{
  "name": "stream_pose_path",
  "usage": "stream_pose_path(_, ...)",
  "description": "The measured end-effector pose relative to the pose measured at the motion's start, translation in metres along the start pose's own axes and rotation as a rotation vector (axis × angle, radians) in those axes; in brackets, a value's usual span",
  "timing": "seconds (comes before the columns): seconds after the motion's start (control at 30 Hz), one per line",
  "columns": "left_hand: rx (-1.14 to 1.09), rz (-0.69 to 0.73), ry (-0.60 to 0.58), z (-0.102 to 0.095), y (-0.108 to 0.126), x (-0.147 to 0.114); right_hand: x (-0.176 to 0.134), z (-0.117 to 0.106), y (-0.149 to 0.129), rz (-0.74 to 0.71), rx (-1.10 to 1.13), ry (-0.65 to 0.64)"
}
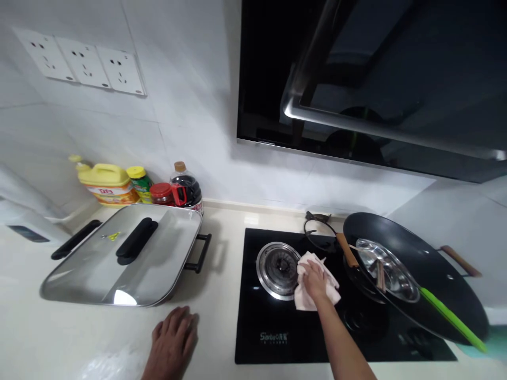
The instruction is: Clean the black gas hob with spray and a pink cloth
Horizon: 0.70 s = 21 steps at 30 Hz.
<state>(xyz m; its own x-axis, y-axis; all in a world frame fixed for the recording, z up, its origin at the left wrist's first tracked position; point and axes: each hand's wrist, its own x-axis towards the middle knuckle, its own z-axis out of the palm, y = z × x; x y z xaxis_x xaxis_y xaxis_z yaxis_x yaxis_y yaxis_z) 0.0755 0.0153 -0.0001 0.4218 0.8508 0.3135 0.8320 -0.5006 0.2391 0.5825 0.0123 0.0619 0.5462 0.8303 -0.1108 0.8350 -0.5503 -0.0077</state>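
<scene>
The right hand (315,281) is placed on a pale pink, soft-looking cloth (331,285), and its fingers are bent a little over the fabric. I cannot tell if this grip is closed around a fold or only presses from above. The cloth lies on a black, shiny glass cooktop (259,316), and its left border covers the right edge of a round silver metal burner (278,270). The left hand (174,338) rests palm down on the cream-white, glossy tabletop (217,327); its grip is released, with nothing in it. Near this hand stands a wide, rectangular pan with a grey-edged glass lid (170,272), which has a black bar handle on its top.

To the right of the cloth, a large black wok (447,279) with brown wooden handles sits tilted over the cooktop. Inside it is a shiny silver metal bowl (386,256), and a bright green, long handle (451,318) reaches over the rim. Behind the pan, by the wall, are a yellow plastic jug (106,179) and a dark-filled bottle with brown cap (190,187).
</scene>
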Motion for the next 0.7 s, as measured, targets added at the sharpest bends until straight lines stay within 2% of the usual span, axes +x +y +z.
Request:
stream_pose_path(0.13, 0.038, 0.018, 0.01, 0.003, -0.002, -0.002, 0.04, -0.013, -0.004, -0.074, 0.045, -0.031)
stream_pose_path(0.23, 0.056, 0.029, 0.013, 0.002, -0.002, -0.003, 0.057, -0.018, -0.012, -0.104, 0.066, -0.043)
stream_pose_path(0.53, 0.088, 0.005, -0.028, -0.002, 0.0, -0.003, 0.052, -0.032, -0.002, 0.065, 0.137, -0.111)
stream_pose_path(0.7, 0.082, -0.001, -0.027, 0.003, -0.002, -0.005, 0.064, -0.036, -0.025, 0.067, 0.127, -0.146)
